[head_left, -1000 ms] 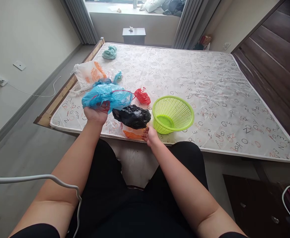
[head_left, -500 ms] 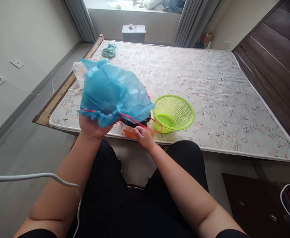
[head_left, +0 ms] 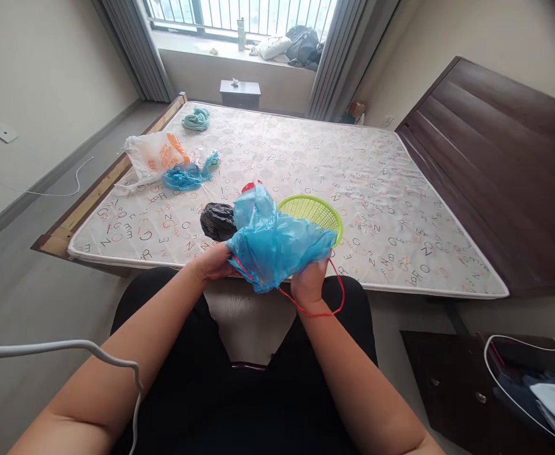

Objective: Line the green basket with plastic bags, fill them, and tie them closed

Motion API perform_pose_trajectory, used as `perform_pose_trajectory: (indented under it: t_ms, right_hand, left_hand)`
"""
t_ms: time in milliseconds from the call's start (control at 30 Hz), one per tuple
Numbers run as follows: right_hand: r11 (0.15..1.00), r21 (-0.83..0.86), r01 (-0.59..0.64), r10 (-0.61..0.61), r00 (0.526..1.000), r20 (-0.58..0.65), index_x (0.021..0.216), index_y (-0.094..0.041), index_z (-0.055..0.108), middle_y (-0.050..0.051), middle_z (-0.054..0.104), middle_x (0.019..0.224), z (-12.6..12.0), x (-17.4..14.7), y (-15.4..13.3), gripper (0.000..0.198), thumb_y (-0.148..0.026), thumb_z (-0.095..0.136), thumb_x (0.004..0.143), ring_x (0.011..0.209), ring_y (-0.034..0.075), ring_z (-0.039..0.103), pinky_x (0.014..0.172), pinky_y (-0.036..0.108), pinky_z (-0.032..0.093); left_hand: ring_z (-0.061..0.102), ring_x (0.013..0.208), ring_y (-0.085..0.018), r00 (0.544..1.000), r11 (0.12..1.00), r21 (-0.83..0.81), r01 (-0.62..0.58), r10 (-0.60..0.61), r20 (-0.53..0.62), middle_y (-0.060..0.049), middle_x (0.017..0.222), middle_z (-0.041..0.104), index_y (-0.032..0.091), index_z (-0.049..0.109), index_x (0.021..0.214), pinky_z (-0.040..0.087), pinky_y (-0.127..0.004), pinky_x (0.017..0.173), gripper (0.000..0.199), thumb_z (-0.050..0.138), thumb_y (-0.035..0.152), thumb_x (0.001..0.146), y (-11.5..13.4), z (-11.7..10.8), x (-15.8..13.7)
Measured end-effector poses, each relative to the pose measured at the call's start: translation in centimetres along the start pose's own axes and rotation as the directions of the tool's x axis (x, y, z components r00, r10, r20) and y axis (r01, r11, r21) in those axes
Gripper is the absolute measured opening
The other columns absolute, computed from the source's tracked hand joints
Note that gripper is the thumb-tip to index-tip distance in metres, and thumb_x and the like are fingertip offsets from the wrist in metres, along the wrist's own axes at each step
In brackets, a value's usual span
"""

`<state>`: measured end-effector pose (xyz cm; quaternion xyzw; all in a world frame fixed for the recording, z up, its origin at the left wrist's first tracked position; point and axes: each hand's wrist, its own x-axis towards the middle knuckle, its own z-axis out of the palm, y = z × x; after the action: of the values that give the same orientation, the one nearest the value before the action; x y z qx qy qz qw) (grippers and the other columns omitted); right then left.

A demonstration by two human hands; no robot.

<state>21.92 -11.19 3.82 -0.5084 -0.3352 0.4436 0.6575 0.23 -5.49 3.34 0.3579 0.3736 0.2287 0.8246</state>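
Both hands, left [head_left: 215, 260] and right [head_left: 310, 281], gripped a blue plastic bag [head_left: 277, 246] from opposite sides, fingers partly hidden by its film. The bag was held up over the near edge of a mattress [head_left: 401, 202], above and between the person's knees. The black bundle [head_left: 217, 221] lay just beyond the left hand; the green basket [head_left: 313, 208], partly covered from view, stood behind the bag's right side. To the right of the basket, the mattress stretched broad and flat toward a dark headboard [head_left: 495, 158]; at left it ended along a wooden rail [head_left: 76, 221], with grey floor [head_left: 31, 303] between bed and wall. Beyond the far edge stood a small nightstand [head_left: 240, 95], below a barred window [head_left: 239, 12]. The mattress cover was pale and printed with scattered letters. The blue film was thin, crinkled and translucent, with a red drawstring [head_left: 342, 289] looping across the right wrist; the bundle was glossy and rounded, the basket latticed with a round rim.
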Motion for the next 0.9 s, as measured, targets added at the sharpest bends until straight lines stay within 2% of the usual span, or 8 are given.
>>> perform_pose_trajectory:
  t_ms: [100,200,300,467,633,700,800,900]
  right_hand:
    - [0.979,0.089,0.181,-0.180,0.983,-0.016,0.137,-0.033,0.047,0.005,0.061,0.145,-1.9,-0.4,-1.6,0.060,-0.039,0.069,0.081,0.139,0.023,0.057,0.117,0.044,0.049]
    - [0.996,0.051,0.073,-0.078,0.990,0.117,0.139,-0.031,0.051,0.006,0.063,0.144,-4.4,-0.7,-2.7,0.071,-0.035,0.079,0.074,0.135,0.027,0.061,0.113,0.046,0.053]
    - [0.991,-0.098,-0.089,0.098,0.991,0.091,0.130,-0.025,0.062,0.007,0.071,0.128,-6.8,-1.1,-2.7,0.067,-0.035,0.088,0.070,0.119,0.027,0.068,0.109,0.046,0.055]
    - [0.974,-0.011,-0.228,0.228,0.972,-0.050,0.115,-0.023,0.067,0.006,0.075,0.114,-10.4,-2.5,-1.7,0.047,-0.040,0.083,0.074,0.107,0.025,0.072,0.097,0.044,0.060]
    - [0.945,0.275,-0.180,0.262,0.917,-0.302,0.125,-0.035,0.051,0.002,0.069,0.120,-14.9,-3.0,-2.4,0.054,-0.033,0.060,0.072,0.104,0.020,0.074,0.089,0.045,0.063]
    - [0.923,0.345,-0.168,0.311,0.855,-0.415,0.119,-0.034,0.048,0.003,0.067,0.122,-16.9,-2.3,-3.0,0.051,-0.026,0.052,0.069,0.103,0.019,0.074,0.089,0.044,0.063]
    - [0.927,0.260,-0.269,0.374,0.698,-0.611,0.111,-0.032,0.049,0.001,0.066,0.113,-19.3,-0.8,-4.1,0.054,-0.014,0.051,0.060,0.087,0.015,0.071,0.076,0.034,0.062]
    - [0.961,0.119,-0.249,0.262,0.689,-0.676,0.111,-0.031,0.054,0.000,0.066,0.111,-20.9,0.2,-5.0,0.060,-0.011,0.049,0.055,0.082,0.012,0.067,0.067,0.024,0.056]
  left_hand:
    - [0.077,0.097,-0.035,0.986,0.995,0.066,0.081,-0.090,0.137,-0.016,0.101,0.081,0.018,0.079,0.103,0.064,-0.050,0.085,0.042,0.068,0.054,0.086,-0.3,0.9,0.4]
    - [0.076,0.101,-0.039,0.875,0.951,0.230,0.208,-0.286,0.390,-0.020,0.109,0.080,0.015,0.079,0.108,0.063,-0.048,0.078,0.048,0.066,0.056,0.086,-0.6,2.3,0.5]
    - [0.078,0.093,-0.037,0.804,0.927,0.289,0.238,-0.355,0.476,-0.020,0.104,0.080,0.015,0.078,0.102,0.061,-0.045,0.073,0.043,0.066,0.053,0.087,-1.4,3.6,0.9]
    - [0.072,0.074,-0.026,0.911,0.992,0.094,0.086,-0.116,0.395,-0.010,0.067,0.071,0.017,0.068,0.071,0.058,-0.039,0.077,0.031,0.072,0.046,0.082,-3.1,4.2,1.9]
    - [0.074,0.091,-0.031,0.933,0.995,0.058,0.079,-0.094,0.348,-0.014,0.088,0.078,0.016,0.075,0.097,0.056,-0.044,0.089,0.038,0.068,0.051,0.084,-4.1,3.7,2.6]
    - [0.075,0.099,-0.033,0.927,0.993,0.056,0.106,-0.119,0.356,-0.018,0.104,0.079,0.015,0.075,0.109,0.055,-0.045,0.090,0.047,0.067,0.056,0.086,-4.6,3.8,3.0]
    - [0.075,0.099,-0.033,0.929,0.994,0.035,0.106,-0.111,0.352,-0.021,0.112,0.077,0.013,0.074,0.115,0.056,-0.046,0.091,0.055,0.067,0.060,0.087,-5.3,4.5,3.5]
    - [0.075,0.096,-0.032,0.933,0.998,0.010,0.066,-0.065,0.353,-0.019,0.100,0.077,0.011,0.075,0.102,0.056,-0.046,0.092,0.051,0.067,0.060,0.087,-5.6,5.0,3.8]
